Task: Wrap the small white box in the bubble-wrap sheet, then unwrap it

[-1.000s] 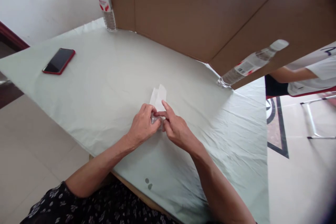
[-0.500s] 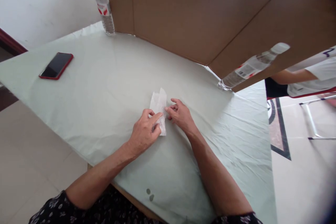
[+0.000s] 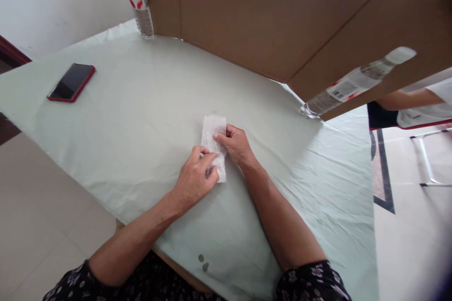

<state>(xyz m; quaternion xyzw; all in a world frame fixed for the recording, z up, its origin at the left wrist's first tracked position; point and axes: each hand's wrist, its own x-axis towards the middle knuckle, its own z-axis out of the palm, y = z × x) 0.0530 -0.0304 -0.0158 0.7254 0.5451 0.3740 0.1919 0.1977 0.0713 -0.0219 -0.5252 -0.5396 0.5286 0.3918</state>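
Observation:
A white tissue, folded into a narrow upright strip, is between my hands over the middle of the pale green tablecloth. My left hand pinches its lower left part, thumb and fingertips curled against the paper. With the thumb on its face and the fingers behind its right edge, my right hand grips the upper half. Part of the tissue's lower left side is hidden by my left fingers.
A phone with a red case lies at the left. One water bottle stands at the back left, another at the right, both by a tall cardboard panel. Beyond it a person's arm shows at the right edge.
My right hand has moved onto the tissue and closed on its right edge. The tissue's top now looks flatter and straighter. My left hand has stayed nearly in place; the view has shifted slightly.

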